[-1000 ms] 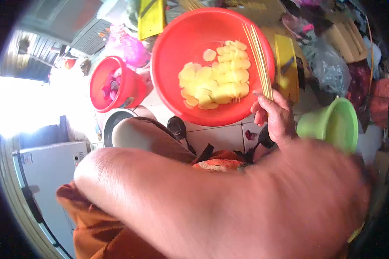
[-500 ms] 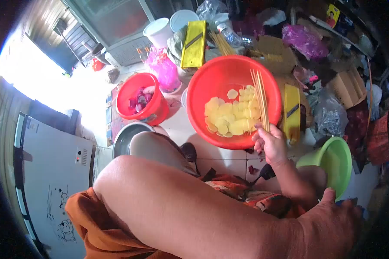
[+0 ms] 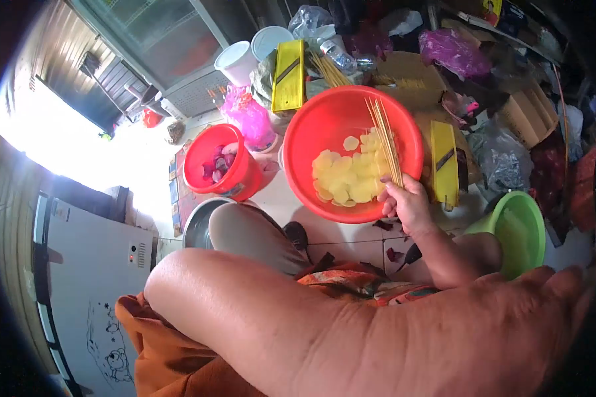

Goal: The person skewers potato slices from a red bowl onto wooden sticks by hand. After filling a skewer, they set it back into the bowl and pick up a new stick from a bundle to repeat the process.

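Over the right side of a red basin [image 3: 298,178], my right hand [image 3: 409,206] grips a bundle of thin wooden skewers [image 3: 383,135], which points up and slightly left. Thin pale-yellow slices [image 3: 351,175], looking like potato, lie in the basin; some overlap in rows near the skewers. My left arm crosses the foreground, and my left hand [image 3: 543,311] is large and close to the camera at the right. Its back faces me, and its fingers run into the dark edge, so what they hold, if anything, is hidden.
Yellow slicers [image 3: 288,76] stand behind and right of the basin. A red bucket [image 3: 238,182] with purple onion-like pieces is left, a metal bowl [image 3: 193,225] below it. A green tub [image 3: 536,231] stands right. Bags and cardboard [image 3: 414,79] crowd the back; a white appliance [image 3: 89,264] is left.
My left hand and forearm have risen and come nearer the camera. My right hand still grips the skewers over the basin. The whole view has shifted slightly.
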The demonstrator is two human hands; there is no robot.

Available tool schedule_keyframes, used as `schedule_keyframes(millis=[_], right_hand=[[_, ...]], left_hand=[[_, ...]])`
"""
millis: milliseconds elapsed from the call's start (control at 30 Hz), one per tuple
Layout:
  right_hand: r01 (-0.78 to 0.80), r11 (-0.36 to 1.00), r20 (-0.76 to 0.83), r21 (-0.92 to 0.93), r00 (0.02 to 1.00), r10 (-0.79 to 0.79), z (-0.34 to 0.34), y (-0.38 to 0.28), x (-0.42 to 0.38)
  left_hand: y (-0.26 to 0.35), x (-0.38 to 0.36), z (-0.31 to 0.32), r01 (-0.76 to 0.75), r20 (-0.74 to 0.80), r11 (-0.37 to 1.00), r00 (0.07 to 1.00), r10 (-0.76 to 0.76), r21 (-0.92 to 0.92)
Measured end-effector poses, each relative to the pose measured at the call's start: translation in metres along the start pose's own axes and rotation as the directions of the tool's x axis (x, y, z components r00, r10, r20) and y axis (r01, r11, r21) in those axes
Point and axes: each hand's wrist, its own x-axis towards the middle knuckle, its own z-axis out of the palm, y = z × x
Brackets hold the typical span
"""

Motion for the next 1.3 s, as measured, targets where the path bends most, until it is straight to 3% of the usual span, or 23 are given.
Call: schedule_keyframes(millis=[67,233,433,533,700,800,933,1067,1133,1300], right_hand=[[-0.003,0.998,0.001,0.059,1.000,0.003,0.001,0.003,0.000],[0.006,0.999,0.025,-0.033,1.000,-0.005,-0.003,0.004,-0.002],[-0.010,1.000,0.017,-0.027,1.000,0.010,-0.001,0.000,-0.007],[0.005,1.000,0.026,-0.005,1.000,-0.005,0.001,-0.003,-0.007],[0.025,1.000,0.042,0.002,0.999,-0.025,0.003,-0.004,-0.006],[0.001,1.000,0.025,0.021,1.000,-0.001,0.004,-0.006,-0.009],[0.030,0.997,0.026,-0.074,0.999,-0.028,-0.003,0.003,-0.006],[0.011,1.000,0.064,0.000,0.998,-0.011,-0.002,0.007,-0.003],[0.088,0.994,0.079,-0.064,0.993,-0.083,-0.003,0.008,-0.003],[0.112,0.993,0.064,-0.030,0.992,-0.110,-0.002,0.023,0.005]], left_hand=[[0.001,-0.009,0.001,0.042,0.002,0.999,0.999,-0.042,0.025],[-0.002,-0.010,0.004,0.042,-0.008,0.999,0.999,-0.041,0.022],[0.025,0.089,0.028,-0.171,-0.133,0.985,0.976,0.171,0.016],[0.022,0.083,0.026,-0.172,-0.164,0.985,0.971,0.174,0.025],[0.005,-0.025,0.006,0.088,-0.062,0.994,0.995,-0.085,0.058],[0.001,-0.048,-0.002,0.141,-0.029,0.988,0.990,-0.139,0.061],[-0.007,-0.022,0.005,0.087,-0.001,0.993,0.996,-0.087,0.080],[-0.015,0.002,0.014,0.041,0.038,0.996,0.998,-0.043,0.075],[-0.018,0.012,0.019,0.008,0.066,0.998,0.998,-0.012,0.068],[-0.025,0.032,0.025,-0.046,0.115,0.997,0.993,0.039,0.064]])
